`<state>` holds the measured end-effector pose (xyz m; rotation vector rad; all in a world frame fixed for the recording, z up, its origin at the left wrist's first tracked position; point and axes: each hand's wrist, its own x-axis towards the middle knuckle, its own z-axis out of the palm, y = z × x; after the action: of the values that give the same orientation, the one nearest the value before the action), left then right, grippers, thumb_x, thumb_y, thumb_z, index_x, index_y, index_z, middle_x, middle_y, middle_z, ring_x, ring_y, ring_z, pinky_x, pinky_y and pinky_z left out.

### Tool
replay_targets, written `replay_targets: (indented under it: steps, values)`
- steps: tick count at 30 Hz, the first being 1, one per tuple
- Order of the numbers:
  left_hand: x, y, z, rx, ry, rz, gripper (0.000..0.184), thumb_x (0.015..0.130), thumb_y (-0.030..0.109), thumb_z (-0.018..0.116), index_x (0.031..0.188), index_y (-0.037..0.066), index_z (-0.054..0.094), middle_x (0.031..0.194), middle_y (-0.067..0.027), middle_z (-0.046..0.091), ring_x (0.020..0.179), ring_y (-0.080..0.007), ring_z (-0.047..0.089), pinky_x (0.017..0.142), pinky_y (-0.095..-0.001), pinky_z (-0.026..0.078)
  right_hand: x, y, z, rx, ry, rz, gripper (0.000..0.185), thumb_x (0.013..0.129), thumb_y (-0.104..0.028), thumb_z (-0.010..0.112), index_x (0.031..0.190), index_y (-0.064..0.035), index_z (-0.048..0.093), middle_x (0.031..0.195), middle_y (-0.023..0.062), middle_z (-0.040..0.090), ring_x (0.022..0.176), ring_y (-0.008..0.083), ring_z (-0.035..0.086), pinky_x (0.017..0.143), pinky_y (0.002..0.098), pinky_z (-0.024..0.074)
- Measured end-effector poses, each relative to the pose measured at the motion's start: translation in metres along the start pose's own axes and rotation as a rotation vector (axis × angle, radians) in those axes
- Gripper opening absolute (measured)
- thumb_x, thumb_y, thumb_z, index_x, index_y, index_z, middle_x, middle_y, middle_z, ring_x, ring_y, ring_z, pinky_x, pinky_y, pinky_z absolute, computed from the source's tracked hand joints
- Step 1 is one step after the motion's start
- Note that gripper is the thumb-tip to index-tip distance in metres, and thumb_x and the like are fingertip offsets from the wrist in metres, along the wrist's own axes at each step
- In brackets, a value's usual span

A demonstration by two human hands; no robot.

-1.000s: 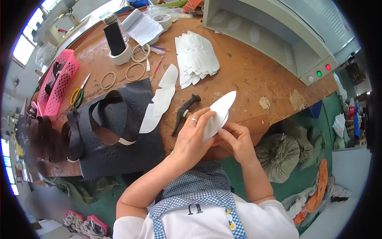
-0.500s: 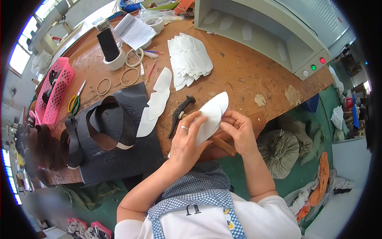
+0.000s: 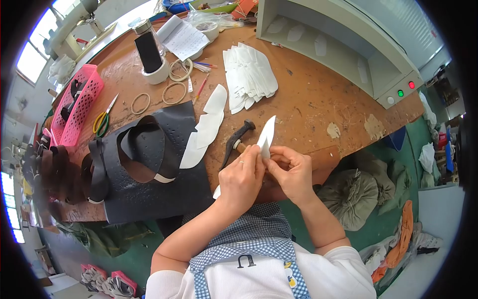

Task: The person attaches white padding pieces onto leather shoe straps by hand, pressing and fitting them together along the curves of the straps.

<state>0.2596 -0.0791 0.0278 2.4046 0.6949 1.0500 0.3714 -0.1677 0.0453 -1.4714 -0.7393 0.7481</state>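
Thin white pieces (image 3: 267,135) are pinched between both hands above the front edge of the table, turned nearly edge-on to the camera. My left hand (image 3: 242,177) grips them from the left, a ring on one finger. From the right, my right hand (image 3: 290,172) holds them between thumb and fingers. A black-headed hammer (image 3: 235,141) lies just beyond my left hand, its handle partly hidden. Overlapping white pieces (image 3: 205,127) lie partly on a black mat (image 3: 159,202). Farther back is a fanned stack of white pieces (image 3: 249,77).
Black straps (image 3: 144,149) rest on the mat. To the left are scissors (image 3: 103,119) and a pink basket (image 3: 78,104). A bottle (image 3: 148,50), tape rolls (image 3: 175,93) and a notebook (image 3: 183,38) stand or lie behind. A grey cabinet (image 3: 383,97) occupies the back right.
The white pieces have turned from showing their broad face to nearly edge-on. Both hands have drawn closer together around them. The camera view has shifted slightly.
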Motion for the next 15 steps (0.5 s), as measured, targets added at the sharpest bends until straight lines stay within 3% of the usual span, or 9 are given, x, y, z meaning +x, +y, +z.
replay_targets:
  steps: [1, 4, 6, 8, 12, 14, 15]
  values:
    - [0.002, 0.0, 0.001, 0.043, 0.047, 0.039, 0.018, 0.082, 0.002, 0.067, 0.1, 0.0, 0.063, 0.082, -0.0175, 0.07, 0.068, -0.0299, 0.07, 0.054, -0.0349, 0.053, 0.0, 0.001, 0.0, 0.029, 0.029, 0.023, 0.022, 0.089, 0.003, 0.065, 0.109, 0.008, 0.064, 0.088, 0.0091, 0.072, 0.077, 0.009, 0.067, 0.07, 0.0228, 0.0559]
    - [0.01, -0.006, -0.013, 0.019, 0.112, -0.103, 0.012, 0.084, 0.001, 0.065, 0.095, -0.001, 0.062, 0.069, -0.0144, 0.063, 0.057, -0.024, 0.065, 0.051, -0.0322, 0.05, 0.004, 0.005, -0.009, 0.137, 0.147, 0.042, 0.02, 0.087, 0.003, 0.065, 0.106, 0.009, 0.063, 0.085, 0.0092, 0.071, 0.074, 0.0102, 0.067, 0.068, 0.0239, 0.0562]
    - [0.022, -0.01, -0.037, -0.092, 0.242, -0.339, 0.005, 0.09, 0.003, 0.06, 0.091, -0.002, 0.06, 0.065, -0.0071, 0.058, 0.055, -0.0134, 0.057, 0.051, -0.0283, 0.047, 0.014, 0.011, -0.03, 0.239, 0.264, 0.007, 0.018, 0.087, 0.003, 0.065, 0.104, 0.0095, 0.063, 0.084, 0.0094, 0.071, 0.072, 0.0111, 0.067, 0.068, 0.0251, 0.0568]
    - [0.031, -0.024, -0.047, -0.362, 0.522, -0.453, 0.011, 0.096, 0.006, 0.055, 0.089, -0.002, 0.058, 0.071, -0.0029, 0.057, 0.064, -0.0076, 0.054, 0.055, -0.0253, 0.047, 0.021, 0.026, -0.051, 0.334, 0.316, 0.023, 0.017, 0.086, 0.003, 0.065, 0.102, 0.0091, 0.063, 0.085, 0.0105, 0.071, 0.073, 0.0147, 0.068, 0.069, 0.0276, 0.0581]
    - [0.053, -0.023, -0.101, -0.127, 0.879, -0.446, 0.018, 0.099, 0.013, 0.053, 0.091, -0.001, 0.06, 0.075, -0.0013, 0.059, 0.067, -0.0068, 0.054, 0.058, -0.0222, 0.047, 0.044, 0.053, -0.091, 0.302, 0.407, 0.031, 0.017, 0.088, -0.001, 0.063, 0.103, 0.0078, 0.063, 0.09, 0.0121, 0.07, 0.074, 0.0171, 0.069, 0.066, 0.0296, 0.0589]
    - [0.062, -0.027, -0.132, -0.546, 1.057, -0.473, 0.019, 0.099, 0.015, 0.054, 0.092, -0.001, 0.061, 0.077, -0.0003, 0.059, 0.066, -0.0054, 0.055, 0.055, -0.0197, 0.045, 0.055, 0.056, -0.116, 0.225, 0.41, 0.05, 0.017, 0.091, -0.004, 0.061, 0.104, 0.007, 0.063, 0.093, 0.0128, 0.069, 0.074, 0.0167, 0.069, 0.064, 0.0298, 0.059]
    - [0.057, -0.029, -0.136, -0.575, 0.88, -0.47, 0.02, 0.1, 0.016, 0.054, 0.093, -0.001, 0.062, 0.077, -0.0001, 0.06, 0.066, -0.005, 0.055, 0.055, -0.0196, 0.045, 0.055, 0.052, -0.125, 0.059, 0.336, 0.199, 0.019, 0.093, -0.006, 0.056, 0.105, 0.0069, 0.063, 0.096, 0.0136, 0.069, 0.08, 0.0212, 0.069, 0.067, 0.0337, 0.058]
